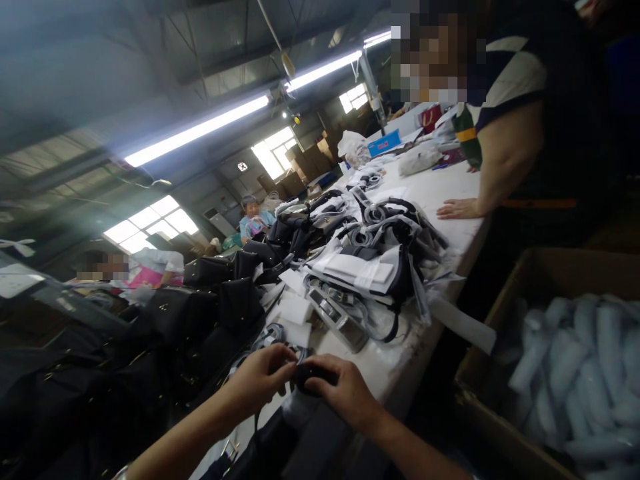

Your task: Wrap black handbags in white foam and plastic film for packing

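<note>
My right hand (345,387) is closed round a small dark rounded piece (313,379), which looks like a coiled black strap. At its left side is my left hand (267,373), fingers bent in a pinch close to the piece; whether they grip its end is too small to tell. Below both hands lie a dark bag-like item (310,433) and some clear plastic. Just beyond my fingers, coiled grey straps (274,333) rest beside white paper sheets (294,312). A grey metallic box-shaped object (337,320) lies further up the table.
Black bags (165,333) are heaped on the left. Wrapped bags and straps (370,260) cover the white table (425,173) ahead. A cardboard box (493,333) of pale rolls stands right. A person's hand (460,208) leans on the table edge; other people sit at the far left.
</note>
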The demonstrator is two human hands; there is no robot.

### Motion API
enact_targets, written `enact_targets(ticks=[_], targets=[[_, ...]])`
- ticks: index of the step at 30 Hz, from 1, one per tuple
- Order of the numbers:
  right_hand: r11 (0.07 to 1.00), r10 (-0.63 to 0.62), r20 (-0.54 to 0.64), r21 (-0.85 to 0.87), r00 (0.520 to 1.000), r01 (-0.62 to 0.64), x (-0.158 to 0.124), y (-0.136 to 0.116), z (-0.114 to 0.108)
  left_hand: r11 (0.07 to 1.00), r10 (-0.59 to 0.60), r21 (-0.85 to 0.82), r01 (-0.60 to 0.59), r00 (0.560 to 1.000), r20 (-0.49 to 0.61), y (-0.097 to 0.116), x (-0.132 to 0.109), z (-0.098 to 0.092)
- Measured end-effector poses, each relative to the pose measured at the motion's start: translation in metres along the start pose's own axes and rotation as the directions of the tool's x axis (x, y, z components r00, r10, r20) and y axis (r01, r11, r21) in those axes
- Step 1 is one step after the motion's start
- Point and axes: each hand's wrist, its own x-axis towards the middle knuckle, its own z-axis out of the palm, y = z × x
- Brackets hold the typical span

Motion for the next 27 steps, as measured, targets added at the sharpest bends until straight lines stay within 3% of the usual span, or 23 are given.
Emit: enact_targets(ticks=[3,10,16,19,22,27], targets=[[0.998,0.038,-0.007,0.044,0.999,-0.037,0.000,0.002,0.001,0.997,-0.038,-0.064,0.038,0.999,-0.011,-0.008,0.003,0.006],[0.962,0.165,0.006,0.221,0.986,-0.162,0.004,0.009,0.007,0.996,0.088,0.000,-0.088,0.994,-0.059,-0.002,0.011,0.003],[0.978,0.198,0.024,0.057,0.980,-0.199,0.013,-0.004,-0.003,0.984,0.137,0.128,-0.123,0.985,-0.106,0.000,0.001,0.004],[0.967,0.254,0.153,-0.017,0.955,-0.254,0.022,-0.012,-0.017,0.976,0.152,0.174,-0.130,0.980,-0.125,0.002,-0.005,0.007],[0.929,0.310,0.342,0.090,0.887,-0.359,0.031,-0.014,-0.028,0.969,0.175,0.198,-0.146,0.975,-0.136,0.004,-0.007,0.009],[0.878,0.346,0.451,0.154,0.823,-0.454,0.042,-0.011,-0.030,0.931,0.226,0.324,-0.170,0.964,-0.142,0.006,-0.009,0.017]])
